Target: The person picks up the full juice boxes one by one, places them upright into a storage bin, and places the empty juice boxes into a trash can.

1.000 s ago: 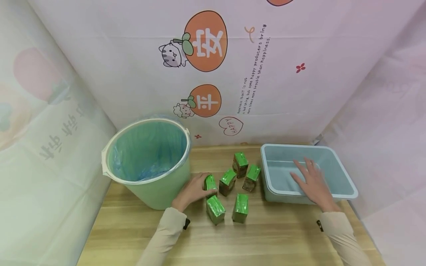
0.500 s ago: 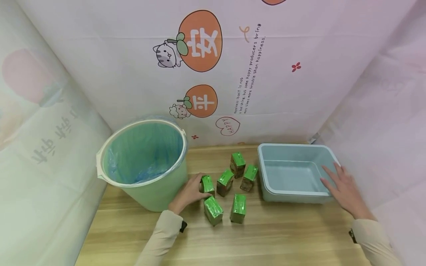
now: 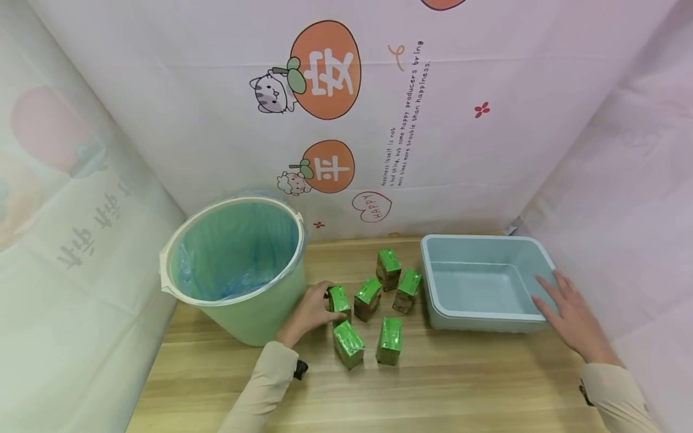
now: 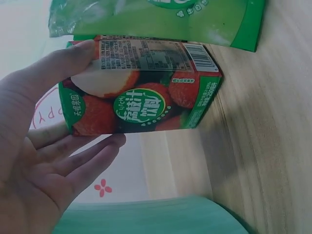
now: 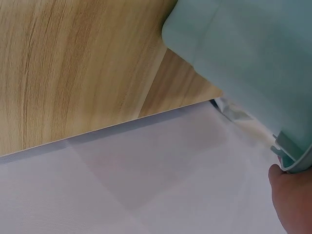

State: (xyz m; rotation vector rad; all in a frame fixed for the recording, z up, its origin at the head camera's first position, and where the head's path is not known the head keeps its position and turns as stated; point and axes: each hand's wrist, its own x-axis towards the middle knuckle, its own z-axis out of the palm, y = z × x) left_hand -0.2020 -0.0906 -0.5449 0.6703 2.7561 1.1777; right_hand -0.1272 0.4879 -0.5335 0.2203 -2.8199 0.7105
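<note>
My left hand [image 3: 310,313] pinches a lychee juice box [image 4: 141,105] between thumb and fingers; in the head view that box stands upright on the table beside the bucket. Just in front of it is another green-topped juice box [image 3: 349,344], and several more, such as this juice box [image 3: 390,341], stand to its right. At the right edge of a light blue plastic basin [image 3: 489,315], my right hand [image 3: 578,322] rests on the rim with its visible fingers extended. The right wrist view shows only part of this hand [image 5: 295,200] against the rim.
A light green bucket [image 3: 271,319] lined with a clear bluish bag stands left of the juice boxes. Printed white sheeting [image 3: 433,150] rises behind the wooden table [image 3: 346,403] and along both sides. No juice box shows inside the basin.
My right hand has moved right, from over the basin's inside to its right rim. The left hand stays at the same juice box, its thumb now closer against it.
</note>
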